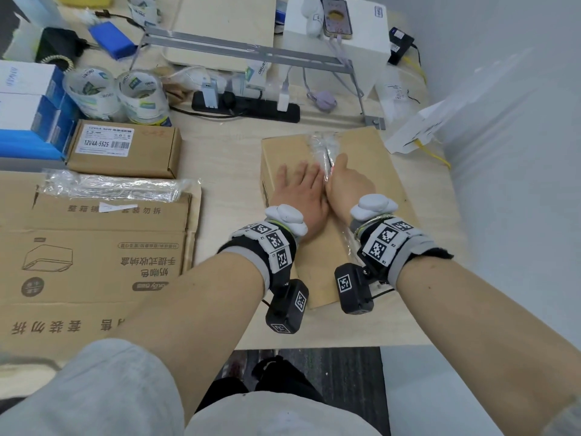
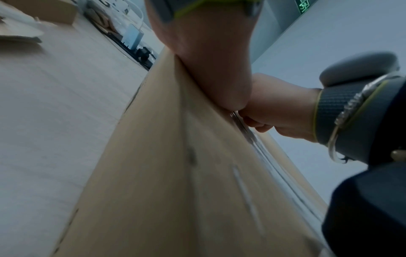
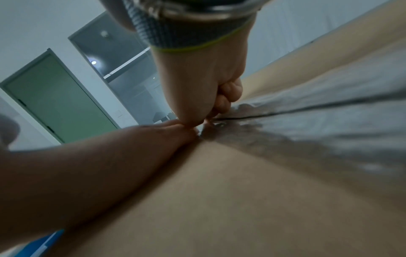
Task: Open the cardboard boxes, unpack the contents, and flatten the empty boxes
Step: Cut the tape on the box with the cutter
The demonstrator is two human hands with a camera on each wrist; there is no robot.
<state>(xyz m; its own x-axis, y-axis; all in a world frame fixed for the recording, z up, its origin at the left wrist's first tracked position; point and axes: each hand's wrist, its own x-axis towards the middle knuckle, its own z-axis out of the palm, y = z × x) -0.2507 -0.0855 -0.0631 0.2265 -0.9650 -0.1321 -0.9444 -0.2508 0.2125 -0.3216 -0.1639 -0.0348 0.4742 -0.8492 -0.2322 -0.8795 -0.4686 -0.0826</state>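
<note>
A closed brown cardboard box point(image 1: 364, 155) lies in the middle of the table, with wrinkled clear tape point(image 1: 320, 141) along its top seam. My left hand point(image 1: 298, 180) presses flat on the lid just left of the seam, fingers straight. My right hand point(image 1: 344, 176) is curled into a fist right beside it and grips a thin metal tool point(image 2: 238, 120) whose tip sits in the taped seam point(image 3: 318, 121). In the right wrist view my right hand's fingers point(image 3: 228, 93) fold round the tool, and my left hand point(image 3: 87, 165) lies across the box top point(image 3: 241, 200).
A flattened printed carton point(image 1: 94, 262) with a crumpled plastic strip point(image 1: 116, 187) lies at the left. Behind it sit a small labelled brown box point(image 1: 122, 149), two tape rolls point(image 1: 138, 96), blue-and-white boxes point(image 1: 28, 99) and a power strip point(image 1: 245, 107). The table's front edge point(image 1: 314, 344) is close.
</note>
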